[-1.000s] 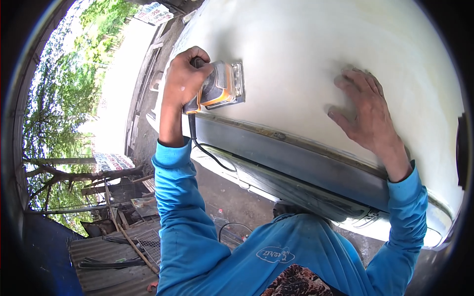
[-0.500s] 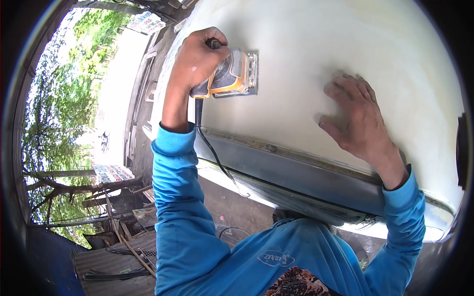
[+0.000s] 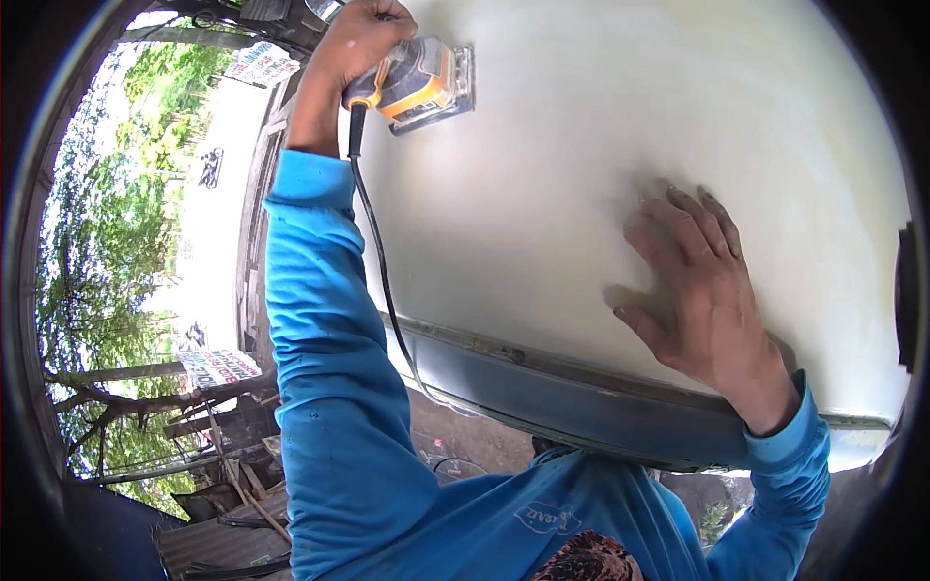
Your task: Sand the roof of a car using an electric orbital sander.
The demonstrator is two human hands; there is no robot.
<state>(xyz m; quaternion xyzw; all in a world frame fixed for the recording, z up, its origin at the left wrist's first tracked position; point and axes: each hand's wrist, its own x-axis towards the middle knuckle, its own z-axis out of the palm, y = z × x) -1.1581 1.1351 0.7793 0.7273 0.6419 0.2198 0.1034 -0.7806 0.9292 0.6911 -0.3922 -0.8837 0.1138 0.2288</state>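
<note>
A pale, cream-white vehicle panel (image 3: 542, 194) fills the middle and right of the view. At its far left, my left hand (image 3: 354, 44) is wrapped round the body of a grey and orange electric sander (image 3: 417, 82). The sander's flat square pad rests against the panel, and its black cord (image 3: 373, 232) hangs down toward my body. My right hand (image 3: 702, 290) lies on the panel's right side, fingers spread, holding nothing. Part of the sander's grip is hidden behind my left fingers.
A dark trim strip (image 3: 562, 363) and a grey-blue lower band (image 3: 542, 392) run along the panel's near edge, close to my torso. To the left are signboards (image 3: 221, 368), trees (image 3: 107, 242), a bare branch (image 3: 145, 399) and scrap sheets (image 3: 223, 547) on the ground.
My left hand has pushed the sander farther up and slightly left across the panel. In the picture my right hand sits a little lower, still spread on the surface.
</note>
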